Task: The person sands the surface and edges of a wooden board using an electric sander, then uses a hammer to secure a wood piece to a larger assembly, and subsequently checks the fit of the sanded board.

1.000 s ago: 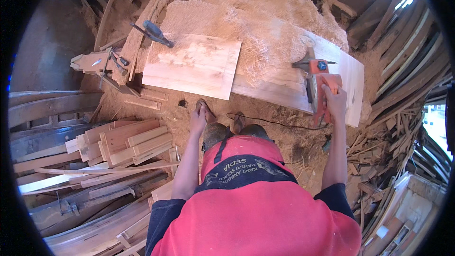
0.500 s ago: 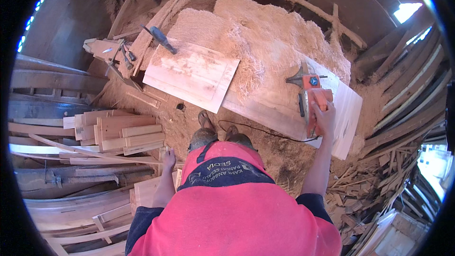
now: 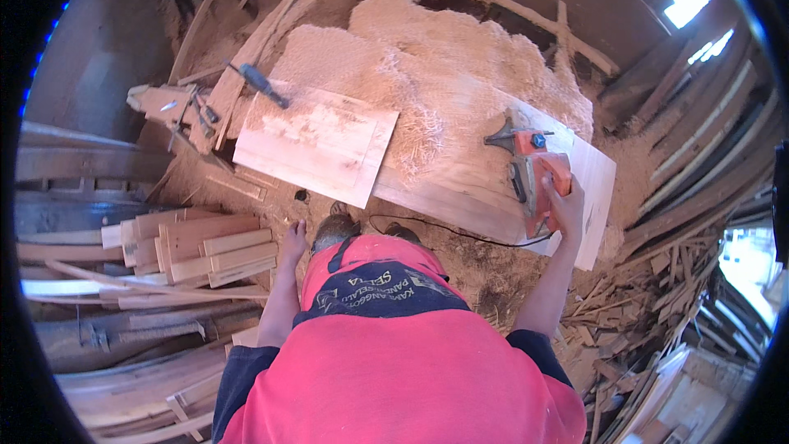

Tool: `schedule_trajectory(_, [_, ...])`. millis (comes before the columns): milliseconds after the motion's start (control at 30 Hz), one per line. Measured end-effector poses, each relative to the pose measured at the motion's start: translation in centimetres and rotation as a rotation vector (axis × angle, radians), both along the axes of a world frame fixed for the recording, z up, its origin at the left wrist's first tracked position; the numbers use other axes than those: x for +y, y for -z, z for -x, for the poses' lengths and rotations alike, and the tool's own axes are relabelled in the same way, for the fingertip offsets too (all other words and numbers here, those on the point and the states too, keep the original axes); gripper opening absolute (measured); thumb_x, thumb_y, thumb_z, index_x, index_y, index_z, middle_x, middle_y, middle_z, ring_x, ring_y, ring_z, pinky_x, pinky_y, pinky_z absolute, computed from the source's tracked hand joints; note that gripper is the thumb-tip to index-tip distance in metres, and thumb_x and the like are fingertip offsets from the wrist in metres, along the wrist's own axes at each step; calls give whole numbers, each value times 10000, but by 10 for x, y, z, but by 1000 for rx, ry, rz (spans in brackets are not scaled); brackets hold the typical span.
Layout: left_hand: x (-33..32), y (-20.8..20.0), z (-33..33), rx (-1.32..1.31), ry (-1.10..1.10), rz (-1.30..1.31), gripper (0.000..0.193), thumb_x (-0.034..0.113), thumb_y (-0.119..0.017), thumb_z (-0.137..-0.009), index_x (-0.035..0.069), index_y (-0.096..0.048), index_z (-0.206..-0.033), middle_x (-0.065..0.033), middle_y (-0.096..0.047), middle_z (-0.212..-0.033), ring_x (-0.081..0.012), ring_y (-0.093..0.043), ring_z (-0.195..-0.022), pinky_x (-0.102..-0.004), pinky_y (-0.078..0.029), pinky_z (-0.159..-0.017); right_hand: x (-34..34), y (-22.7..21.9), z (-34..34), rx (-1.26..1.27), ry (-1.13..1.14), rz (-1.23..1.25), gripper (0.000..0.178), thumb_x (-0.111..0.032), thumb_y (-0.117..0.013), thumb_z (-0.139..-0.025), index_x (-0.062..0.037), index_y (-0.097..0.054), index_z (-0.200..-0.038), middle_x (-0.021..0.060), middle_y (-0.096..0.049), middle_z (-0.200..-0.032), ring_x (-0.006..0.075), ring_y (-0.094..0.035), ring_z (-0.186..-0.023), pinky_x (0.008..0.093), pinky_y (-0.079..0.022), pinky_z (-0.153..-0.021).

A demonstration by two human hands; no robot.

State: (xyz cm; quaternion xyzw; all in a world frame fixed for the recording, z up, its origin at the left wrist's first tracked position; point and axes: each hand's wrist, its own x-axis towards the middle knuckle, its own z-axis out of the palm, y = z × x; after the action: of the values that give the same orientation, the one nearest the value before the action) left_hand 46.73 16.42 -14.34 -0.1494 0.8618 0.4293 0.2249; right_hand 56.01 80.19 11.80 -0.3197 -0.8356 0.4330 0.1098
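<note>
My right hand [image 3: 567,204] is wrapped round the rear handle of an orange electric hand planer [image 3: 541,177]. The planer rests on a pale board [image 3: 598,181] at the right end of the workbench, and its black cord trails off to the left. Low at my left side, my left hand [image 3: 294,240] hangs with its fingers curled in. A tiny pale spot shows at its fingertips, too small to name. Ahead of that hand lies a wooden panel [image 3: 329,148] sprinkled with shavings. On the panel's far left corner rests a blue-grey power tool [image 3: 261,85].
Heaped wood shavings [image 3: 460,41] cover the far part of the bench. Pliers and other hand tools [image 3: 201,111] lie at its left end. Cut wood pieces [image 3: 205,247] are stacked at my left; offcuts [image 3: 616,321] litter the right. Long planks [image 3: 707,140] lean at far right.
My left hand has swung forward and up, away from the wood stack. My right hand stays on the planer, which has barely shifted. The whole view has slid slightly.
</note>
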Motion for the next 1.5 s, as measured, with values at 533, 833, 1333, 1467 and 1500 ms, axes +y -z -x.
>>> schedule_trajectory(533, [-50, 31, -50, -37, -95, 40, 593, 499, -442, -1021, -54, -654, -1065, -188, -694, -907, -291, -656, -837, -407, -501, -769, 49, 22, 9, -117, 296, -422, 442, -407, -764, -848, -50, -706, -1101, 172, -730, -1022, 299, -699, -987, 405, -530, -863])
schedule_trajectory(833, [-76, 17, -86, -152, -296, -71, 566, 523, -490, -1010, -12, -647, -1105, -91, -688, -900, -209, -637, -807, -348, -502, -734, 95, 41, 7, -148, 305, -240, 518, -458, -730, -887, 3, -684, -1120, 108, -707, -864, 178, -658, -736, 316, -532, -659])
schedule_trajectory(1333, [-82, -145, 312, 560, -279, -408, 501, 307, -673, -960, -32, -558, -1311, -140, -623, -1264, -214, -579, -1166, -322, -441, -1005, -380, 18, 343, 474, -598, 165, 329, -226, -696, -922, -28, -649, -1180, 106, -668, -1104, 226, -646, -1019, 350, -518, -907])
schedule_trajectory(1467, [-55, -171, 395, 657, 63, -315, 619, 277, -766, -882, -22, -512, -1361, -138, -599, -1301, -225, -557, -1207, -328, -430, -1028, -483, 33, 391, 547, -416, 342, 403, -289, -769, -860, -5, -629, -1108, 142, -656, -1029, 230, -672, -928, 341, -543, -833])
schedule_trajectory(1500, [-49, -168, 402, 583, 132, -438, 596, 268, -776, -869, -13, -532, -1335, -123, -611, -1255, -210, -569, -1168, -326, -440, -1010, -486, 35, 395, 584, -399, 309, 388, -279, -777, -851, -9, -625, -1085, 134, -650, -978, 209, -663, -867, 334, -537, -779])
